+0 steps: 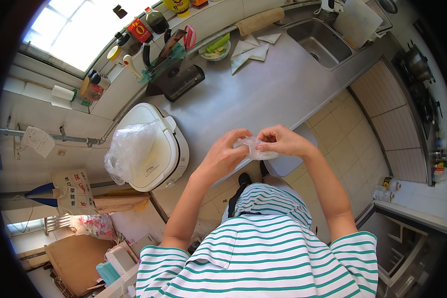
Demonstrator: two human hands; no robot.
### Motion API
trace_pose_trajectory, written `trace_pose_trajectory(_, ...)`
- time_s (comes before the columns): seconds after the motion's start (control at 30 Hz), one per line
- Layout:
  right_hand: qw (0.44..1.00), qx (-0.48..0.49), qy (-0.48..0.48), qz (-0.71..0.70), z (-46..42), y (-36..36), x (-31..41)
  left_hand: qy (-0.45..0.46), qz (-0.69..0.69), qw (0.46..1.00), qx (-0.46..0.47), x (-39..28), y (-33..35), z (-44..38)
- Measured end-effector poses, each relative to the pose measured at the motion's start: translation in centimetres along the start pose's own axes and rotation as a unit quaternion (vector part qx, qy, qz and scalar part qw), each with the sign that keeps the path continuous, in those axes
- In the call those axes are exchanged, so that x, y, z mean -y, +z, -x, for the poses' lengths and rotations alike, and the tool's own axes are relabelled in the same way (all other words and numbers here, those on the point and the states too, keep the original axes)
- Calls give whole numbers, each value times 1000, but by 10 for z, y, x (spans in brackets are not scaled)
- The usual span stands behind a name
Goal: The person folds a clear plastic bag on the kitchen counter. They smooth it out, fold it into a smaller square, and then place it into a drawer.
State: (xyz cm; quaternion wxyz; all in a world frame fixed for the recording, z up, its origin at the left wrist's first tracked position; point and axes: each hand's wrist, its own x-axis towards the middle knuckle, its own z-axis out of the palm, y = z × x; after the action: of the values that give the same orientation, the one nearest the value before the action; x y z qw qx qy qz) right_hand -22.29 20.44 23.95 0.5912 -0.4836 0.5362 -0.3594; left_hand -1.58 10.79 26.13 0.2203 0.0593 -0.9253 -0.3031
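Observation:
Between my two hands, near the counter's front edge, is a crumpled clear plastic bag [256,149]. My left hand [231,149] has its thumb and fingers on the bag's left side. Thumb and fingertips of my right hand [277,141] pinch its right side. Both hands are above the stainless steel counter [231,100]. A larger loose clear plastic bag [130,149] lies on the lid of a white rice cooker [156,152], to the left of my hands. Whether the small bag holds anything cannot be seen.
At the counter's back are a knife holder [167,59], a bowl of cut vegetables [216,52] and folded cloths [251,52]. A steel sink [318,43] is at the far right. Bottles and a red box [138,29] line the window sill. A plastic bin [287,162] stands below the counter edge.

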Motion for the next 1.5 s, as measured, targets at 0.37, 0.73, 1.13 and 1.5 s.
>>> trace_pose_trajectory(0.37,1000,-18,-10,-13,0,5,-1,-30,75,997,2,4,0,2)
trace_pose_trajectory(0.73,956,-140,-123,228,5,21,20,-58,102,993,9,6,-4,2)
trace_pose_trajectory(1.13,981,-111,-123,101,3,15,26,-78,177,981,-16,9,-4,2)
trace_pose_trajectory(1.5,992,-70,-84,55,-4,18,10,-30,186,982,-11,1,-10,-6)
